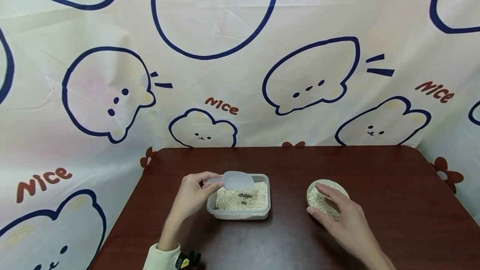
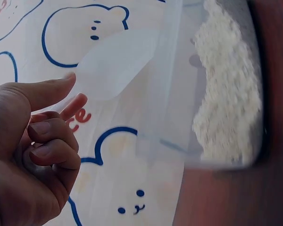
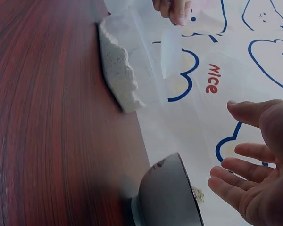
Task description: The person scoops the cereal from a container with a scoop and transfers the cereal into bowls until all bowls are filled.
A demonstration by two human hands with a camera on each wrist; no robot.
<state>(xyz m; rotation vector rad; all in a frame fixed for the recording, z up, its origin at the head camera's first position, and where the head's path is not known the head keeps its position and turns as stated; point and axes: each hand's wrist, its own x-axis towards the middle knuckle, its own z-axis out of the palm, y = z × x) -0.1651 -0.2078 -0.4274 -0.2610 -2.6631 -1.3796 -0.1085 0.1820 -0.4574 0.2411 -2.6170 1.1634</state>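
Observation:
My left hand [image 1: 193, 197] pinches the handle of a translucent white scoop [image 1: 238, 180] between thumb and forefinger. The scoop is held above a clear plastic container [image 1: 241, 216] filled with pale, grainy material [image 1: 232, 200] that has a few dark specks. In the left wrist view the scoop [image 2: 115, 66] looks empty, though its inside is only partly seen. Above a round bowl [image 3: 167, 195] hovers my right hand [image 1: 346, 220], fingers spread and holding nothing. Similar pale grains [image 1: 318, 201] fill the bowl up near its rim, part of them hidden behind the hand.
Both vessels stand on a dark reddish-brown table [image 1: 288, 236], the bowl to the right of the container with a gap between. Behind the table hangs a pale cloth [image 1: 247, 78] with blue cartoon outlines. A dark band with a yellow mark [image 1: 185, 261] sits at the left wrist.

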